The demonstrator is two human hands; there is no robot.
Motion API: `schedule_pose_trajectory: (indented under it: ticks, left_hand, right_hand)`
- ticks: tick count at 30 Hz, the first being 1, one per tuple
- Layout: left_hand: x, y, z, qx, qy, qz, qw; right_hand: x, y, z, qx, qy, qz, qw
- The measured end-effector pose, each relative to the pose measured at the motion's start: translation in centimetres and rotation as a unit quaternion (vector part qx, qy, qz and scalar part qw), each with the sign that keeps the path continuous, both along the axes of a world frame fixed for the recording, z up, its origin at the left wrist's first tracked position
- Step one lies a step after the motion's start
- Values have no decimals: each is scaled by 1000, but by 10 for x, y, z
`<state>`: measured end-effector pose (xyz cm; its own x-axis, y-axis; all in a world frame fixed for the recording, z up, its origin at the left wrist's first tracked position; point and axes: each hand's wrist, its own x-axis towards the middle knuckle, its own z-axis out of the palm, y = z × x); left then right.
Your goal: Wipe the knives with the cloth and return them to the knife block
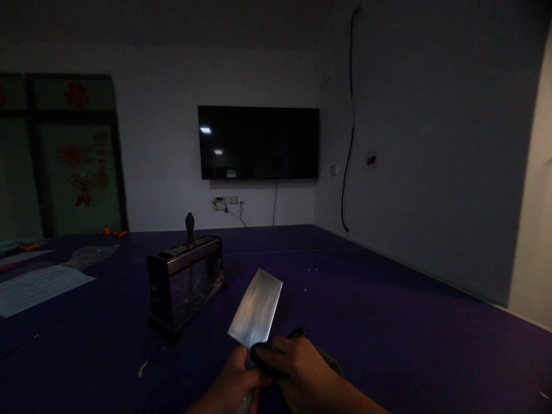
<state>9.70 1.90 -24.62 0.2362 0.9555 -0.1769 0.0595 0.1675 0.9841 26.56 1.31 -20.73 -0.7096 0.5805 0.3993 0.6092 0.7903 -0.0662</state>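
My left hand (235, 376) grips the handle of a broad steel cleaver (257, 309), whose blade points up and away over the dark purple surface (388, 322). My right hand (293, 365) is closed on a dark cloth (263, 351) pressed against the base of the blade. Just beyond the blade, to the left, stands a dark knife block with a clear front (185, 282); one dark-handled knife (190, 228) sticks up from its top.
Sheets of white paper (38, 284) and clear plastic (88, 256) lie at the far left. A black TV (259, 142) hangs on the back wall over sockets (226, 202). A cable (350, 126) runs down the right wall. The room is dim.
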Motion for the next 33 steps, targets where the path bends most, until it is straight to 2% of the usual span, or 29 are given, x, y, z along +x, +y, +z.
schedule_pose_trajectory:
  ticks: [9,15,20,27,30,33]
  left_hand:
    - [2,5,-5,-12,-43,-33,998]
    - [-1,-3,6,-7,-70,-63,996]
    - [-2,-8,13,7,-53,-95,994]
    - [-4,-6,10,15,-36,-119,992]
    - [-4,-8,11,16,-40,-119,992]
    - [-4,-11,13,14,-33,-105,994]
  right_hand:
    - [3,8,-4,-39,51,-71,995]
    - [9,15,-4,-60,74,-133,986]
    - [12,17,2,-42,78,-182,979]
    - [24,26,6,-16,91,-254,963]
    - [27,29,4,-11,101,-266,959]
    - [27,31,2,-15,103,-248,963]
